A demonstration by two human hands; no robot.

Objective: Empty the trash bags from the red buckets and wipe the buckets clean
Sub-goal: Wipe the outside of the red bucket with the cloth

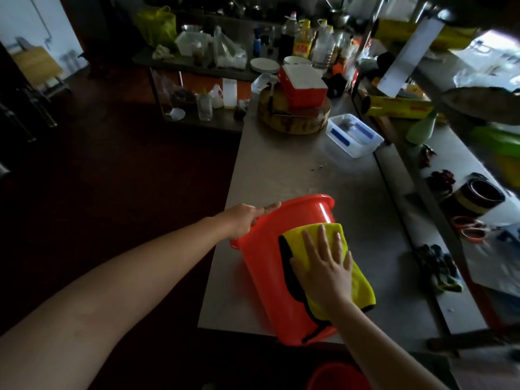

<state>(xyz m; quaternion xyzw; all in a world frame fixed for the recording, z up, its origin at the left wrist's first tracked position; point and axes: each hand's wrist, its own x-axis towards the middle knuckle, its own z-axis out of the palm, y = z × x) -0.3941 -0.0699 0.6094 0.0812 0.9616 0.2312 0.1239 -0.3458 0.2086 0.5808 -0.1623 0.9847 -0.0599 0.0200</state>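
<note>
Plainly the wiping step is in hand: at the bottom edge a second bucket point(334, 375) shows; in the lower centre the bucket point(261, 277) lies tilted on the worktop point(295, 170), mouth away; the left grip point(247, 218) is curled round its rim; the right grip point(326, 266) lies flat, fingers straight, pressing a cloth point(363, 288) on the outer wall; next, I judge, turn the bucket to reach unwiped sides; beyond, right of centre, sit a tub point(354, 135) and a block point(292, 119); bottles point(301, 40) crowd the upper centre.
</note>
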